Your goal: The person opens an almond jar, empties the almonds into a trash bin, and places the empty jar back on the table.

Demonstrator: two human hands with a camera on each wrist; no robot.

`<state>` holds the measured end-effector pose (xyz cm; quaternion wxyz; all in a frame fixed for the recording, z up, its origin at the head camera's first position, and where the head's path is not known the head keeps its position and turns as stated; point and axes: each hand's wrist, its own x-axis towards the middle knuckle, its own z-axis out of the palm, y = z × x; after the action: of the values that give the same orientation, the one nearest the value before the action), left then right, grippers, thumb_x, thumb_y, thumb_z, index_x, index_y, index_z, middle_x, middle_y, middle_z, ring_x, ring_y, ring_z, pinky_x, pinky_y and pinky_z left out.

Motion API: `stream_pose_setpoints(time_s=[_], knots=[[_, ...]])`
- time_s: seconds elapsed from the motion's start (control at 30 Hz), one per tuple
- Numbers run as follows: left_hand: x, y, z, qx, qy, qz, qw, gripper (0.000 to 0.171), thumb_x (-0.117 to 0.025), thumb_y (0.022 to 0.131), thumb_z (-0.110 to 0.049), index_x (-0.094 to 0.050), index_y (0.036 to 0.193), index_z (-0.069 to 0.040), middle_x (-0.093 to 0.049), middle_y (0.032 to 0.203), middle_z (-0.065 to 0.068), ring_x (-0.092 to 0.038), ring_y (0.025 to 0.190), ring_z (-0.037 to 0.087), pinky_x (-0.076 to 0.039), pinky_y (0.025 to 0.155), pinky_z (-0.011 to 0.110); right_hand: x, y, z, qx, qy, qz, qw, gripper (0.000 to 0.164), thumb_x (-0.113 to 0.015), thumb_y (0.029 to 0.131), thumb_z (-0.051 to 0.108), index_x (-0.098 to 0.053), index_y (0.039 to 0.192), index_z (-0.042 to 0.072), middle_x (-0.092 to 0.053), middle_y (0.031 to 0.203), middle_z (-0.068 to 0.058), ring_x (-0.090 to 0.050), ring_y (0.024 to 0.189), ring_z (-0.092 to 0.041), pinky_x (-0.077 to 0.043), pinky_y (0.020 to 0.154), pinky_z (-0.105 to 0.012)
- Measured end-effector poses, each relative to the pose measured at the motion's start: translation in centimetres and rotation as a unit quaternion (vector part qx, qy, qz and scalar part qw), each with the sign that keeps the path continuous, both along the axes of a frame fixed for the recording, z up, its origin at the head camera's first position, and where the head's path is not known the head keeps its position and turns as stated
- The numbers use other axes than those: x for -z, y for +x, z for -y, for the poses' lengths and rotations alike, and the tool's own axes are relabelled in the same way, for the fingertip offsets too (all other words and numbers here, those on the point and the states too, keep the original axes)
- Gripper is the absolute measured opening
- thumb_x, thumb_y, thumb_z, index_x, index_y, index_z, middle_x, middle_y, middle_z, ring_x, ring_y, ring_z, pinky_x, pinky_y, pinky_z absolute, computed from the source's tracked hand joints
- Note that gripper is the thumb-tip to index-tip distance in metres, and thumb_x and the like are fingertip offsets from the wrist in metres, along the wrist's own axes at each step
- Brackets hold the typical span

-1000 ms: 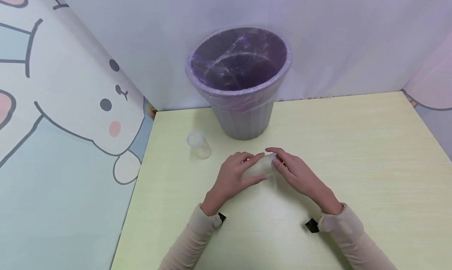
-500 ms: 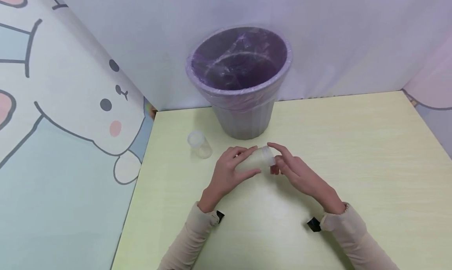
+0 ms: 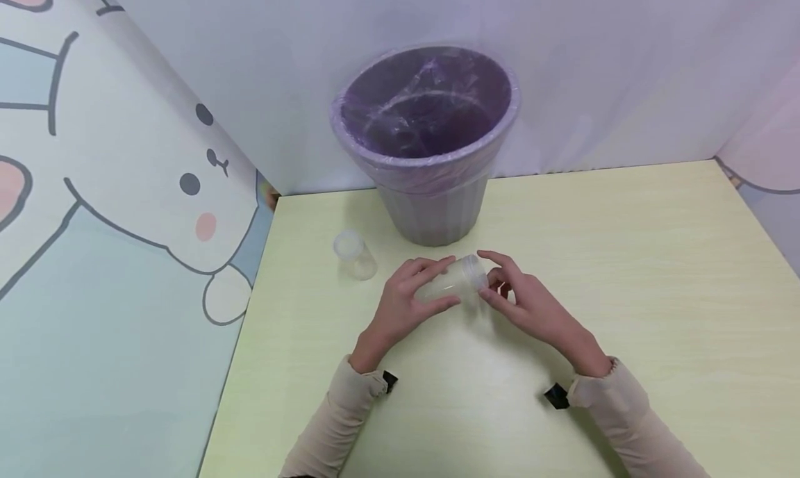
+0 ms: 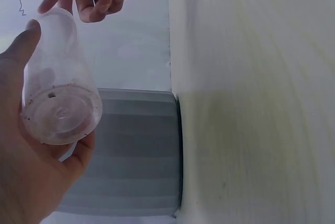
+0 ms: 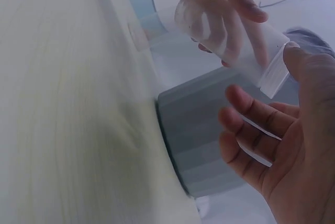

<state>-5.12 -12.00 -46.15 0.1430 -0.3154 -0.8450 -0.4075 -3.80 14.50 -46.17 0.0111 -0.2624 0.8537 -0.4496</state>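
My left hand (image 3: 403,297) grips a clear plastic jar (image 4: 60,62), tilted on its side above the table. Its base faces the left wrist camera and shows small dark specks. A translucent white lid (image 5: 275,79) caps the other end. At that lid, my right hand (image 3: 531,304) has thumb and index finger set on opposite edges; its other fingers curl loosely, free of the jar. A second clear jar (image 3: 361,264) with a whitish top stands on the table, to the left of both hands.
A grey-purple trash bin (image 3: 431,214) lined with a thin plastic bag stands behind the hands at the table's back. The pale wood table (image 3: 656,269) meets a light curtain behind it. A cartoon-printed panel (image 3: 125,311) borders the left side.
The held jar has shifted slightly left and its lidded end has come into view. My right fingers have moved from covering the lid to holding its edges. The standing jar stays put.
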Motion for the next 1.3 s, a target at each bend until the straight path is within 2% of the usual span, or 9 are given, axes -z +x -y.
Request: stream_pose_setpoints(time_s=[0.1,0.2,0.4,0.57,0.77,0.93,1.1,1.2,1.3], knots=[[-0.1,0.1,-0.1,0.004,0.002,0.007,1.0,0.064,-0.092,0.08,-0.031,-0.069,0.139,-0.021,-0.071,0.114,-0.003,-0.064,0.107,0.013,-0.054,0.089,0.029,0.0,-0.1,0.1,0.008,-0.001,-0.006,1.0,0.063,-0.067,0.103,0.019,-0.036,0.158,0.015,-0.07,0.105,0.007,-0.062,0.085,-0.002,-0.052,0.071,-0.024],[-0.3,0.2,-0.1,0.007,0.0,0.012,0.9999,0.064,-0.091,0.08,-0.031,-0.069,0.139,-0.021,-0.071,0.115,-0.003,-0.064,0.106,0.013,-0.054,0.088,0.029,-0.1,-0.1,0.1,0.013,-0.008,-0.011,1.0,0.064,-0.069,0.102,0.019,-0.038,0.157,0.011,-0.069,0.118,0.001,-0.063,0.091,-0.004,-0.053,0.076,-0.024],[-0.5,0.4,-0.3,0.012,-0.011,0.01,0.9998,0.065,-0.092,0.08,-0.032,-0.068,0.14,-0.022,-0.071,0.116,-0.004,-0.065,0.107,0.013,-0.054,0.09,0.028,-0.2,-0.1,0.2,0.016,-0.022,-0.012,1.0,0.066,-0.071,0.1,0.019,-0.04,0.158,0.013,-0.062,0.13,-0.004,-0.064,0.098,-0.007,-0.054,0.083,-0.025],[-0.4,0.5,-0.3,0.007,-0.023,-0.003,0.9997,0.066,-0.092,0.079,-0.034,-0.068,0.14,-0.023,-0.072,0.116,-0.004,-0.065,0.108,0.012,-0.055,0.092,0.028,-0.2,-0.1,0.2,0.015,-0.024,-0.016,0.999,0.062,-0.07,0.101,0.019,-0.043,0.156,0.014,-0.063,0.126,-0.001,-0.062,0.098,-0.006,-0.054,0.082,-0.024],[-0.6,0.5,-0.6,0.005,-0.05,-0.048,0.9976,0.067,-0.091,0.08,-0.039,-0.068,0.14,-0.022,-0.072,0.115,-0.002,-0.065,0.102,0.013,-0.054,0.086,0.027,-0.1,0.0,0.2,0.017,-0.023,-0.018,0.999,0.048,-0.066,0.104,0.02,-0.05,0.149,0.014,-0.064,0.116,0.003,-0.059,0.095,-0.006,-0.054,0.079,-0.023],[-0.5,0.4,-0.6,0.0,-0.06,-0.063,0.9962,0.067,-0.091,0.08,-0.041,-0.068,0.14,-0.022,-0.072,0.113,-0.003,-0.065,0.1,0.013,-0.054,0.085,0.026,-0.1,-0.1,0.5,0.024,0.001,0.004,1.0,0.043,-0.06,0.107,0.027,-0.048,0.147,0.017,-0.066,0.109,0.003,-0.06,0.092,-0.007,-0.053,0.077,-0.025],[-0.6,0.4,-0.6,0.004,-0.044,-0.025,0.9987,0.064,-0.09,0.081,-0.037,-0.069,0.139,-0.022,-0.073,0.113,-0.002,-0.065,0.098,0.013,-0.054,0.084,0.026,-0.4,-0.1,0.3,0.023,0.033,-0.001,0.999,0.056,-0.058,0.107,0.029,-0.037,0.158,0.023,-0.057,0.126,0.003,-0.057,0.095,-0.009,-0.052,0.076,-0.028],[-0.7,0.5,-0.6,0.018,-0.035,0.036,0.9986,0.059,-0.087,0.085,-0.035,-0.068,0.14,-0.023,-0.074,0.11,-0.003,-0.064,0.092,0.013,-0.054,0.08,0.025,-0.4,0.0,-0.2,0.009,0.02,-0.033,0.999,0.063,-0.063,0.105,0.022,-0.034,0.161,0.026,-0.047,0.143,0.002,-0.055,0.101,-0.008,-0.053,0.081,-0.031],[-0.8,0.8,-0.5,0.027,-0.032,0.114,0.9926,0.054,-0.082,0.09,-0.038,-0.067,0.141,-0.027,-0.073,0.111,-0.007,-0.065,0.091,0.01,-0.054,0.078,0.024,-0.1,0.2,-0.5,-0.031,-0.019,-0.078,0.996,0.069,-0.069,0.099,0.01,-0.038,0.16,0.02,-0.043,0.153,-0.003,-0.055,0.118,-0.012,-0.052,0.092,-0.029]])
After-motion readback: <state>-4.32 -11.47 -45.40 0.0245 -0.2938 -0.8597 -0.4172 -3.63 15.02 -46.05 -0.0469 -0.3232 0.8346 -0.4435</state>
